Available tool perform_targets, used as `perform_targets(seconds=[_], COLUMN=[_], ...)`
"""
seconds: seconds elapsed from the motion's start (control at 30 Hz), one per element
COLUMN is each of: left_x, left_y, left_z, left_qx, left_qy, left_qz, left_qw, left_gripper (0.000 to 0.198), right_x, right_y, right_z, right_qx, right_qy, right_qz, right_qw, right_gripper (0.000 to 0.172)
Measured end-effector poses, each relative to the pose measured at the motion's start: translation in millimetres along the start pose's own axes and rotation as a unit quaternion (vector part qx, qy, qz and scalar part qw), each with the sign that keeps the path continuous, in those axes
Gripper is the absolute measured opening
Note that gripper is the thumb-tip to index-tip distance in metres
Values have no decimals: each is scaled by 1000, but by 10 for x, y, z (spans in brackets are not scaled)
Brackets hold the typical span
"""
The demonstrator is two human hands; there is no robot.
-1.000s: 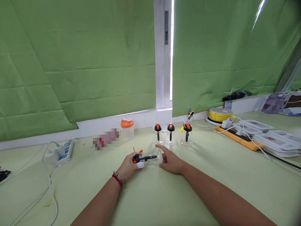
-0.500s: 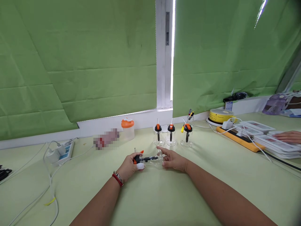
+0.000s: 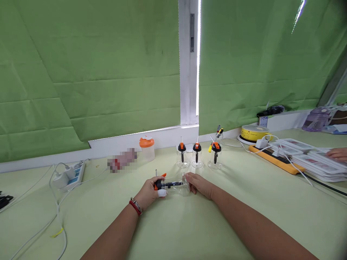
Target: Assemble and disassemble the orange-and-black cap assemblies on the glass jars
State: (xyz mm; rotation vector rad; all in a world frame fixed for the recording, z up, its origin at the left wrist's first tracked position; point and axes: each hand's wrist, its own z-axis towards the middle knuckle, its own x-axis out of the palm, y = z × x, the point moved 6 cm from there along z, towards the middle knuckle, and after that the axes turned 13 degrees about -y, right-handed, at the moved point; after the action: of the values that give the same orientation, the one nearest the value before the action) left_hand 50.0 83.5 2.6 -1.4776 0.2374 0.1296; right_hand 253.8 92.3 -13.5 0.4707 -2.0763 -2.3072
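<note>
Lying on its side between my hands is a clear glass bottle (image 3: 177, 188) with a black-and-orange cap, a thin metal stem and a dark tube inside. Around the cap end, my left hand (image 3: 149, 192) is closed, a white wrap on its thumb. At the wide base, my right hand (image 3: 199, 185) grips the glass edge between fingers and thumb. Beyond my hands stand three similar capped bottles: a left one (image 3: 182, 155), a middle one (image 3: 197, 155) and a right one (image 3: 215, 155).
An orange-lidded container (image 3: 147, 148) stands near the wall, beside a pixelated pink item (image 3: 123, 160). Cables run to a white power strip (image 3: 76, 177) at left. To the right are an orange power strip (image 3: 276, 160), a yellow pot (image 3: 254, 133), stacked white trays (image 3: 320, 164) and another person's hand (image 3: 337, 153).
My right hand's fingers have closed from spread around the bottle's base to gripping its edge. My left hand keeps its hold. The other person's hand has shifted right.
</note>
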Motion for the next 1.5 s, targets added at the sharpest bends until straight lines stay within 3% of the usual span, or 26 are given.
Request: perform_targets(seconds=[0.3,0.43,0.57,0.8,1.1,1.2,1.33,1.4,1.5], left_x=[20,16,1,4,10,6,-4,-5,-3], left_y=[-47,-64,-55,-29,15,29,13,0,-23], left_z=[-29,-40,-32,-20,-10,-6,-9,-14,-20], left_qx=[-16,-22,-21,-6,-7,-10,-13,-20,-22], left_qy=[-6,-15,-22,-5,2,-1,-15,-19,-21], left_qz=[-12,-12,-13,-1,-8,-10,-6,-5,0], left_qw=[1000,1000,999,1000,1000,1000,1000,1000,1000], left_gripper=[55,54,56,58,60,59,58,58,57], right_x=[-3,-21,-46,-8,-7,-1,-15,-19,-31], right_y=[-99,-59,18,23,-101,-135,-79,-9,50], right_z=[56,9,-44,-11,81,90,46,8,-27], right_qx=[15,36,22,8,11,18,39,27,3], right_qy=[-35,-11,19,27,-32,-27,-10,14,37], right_qz=[-18,54,121,70,14,27,120,144,126], right_qw=[999,998,992,997,999,999,992,989,991], right_gripper=[55,59,73,45,55,53,56,63,58])
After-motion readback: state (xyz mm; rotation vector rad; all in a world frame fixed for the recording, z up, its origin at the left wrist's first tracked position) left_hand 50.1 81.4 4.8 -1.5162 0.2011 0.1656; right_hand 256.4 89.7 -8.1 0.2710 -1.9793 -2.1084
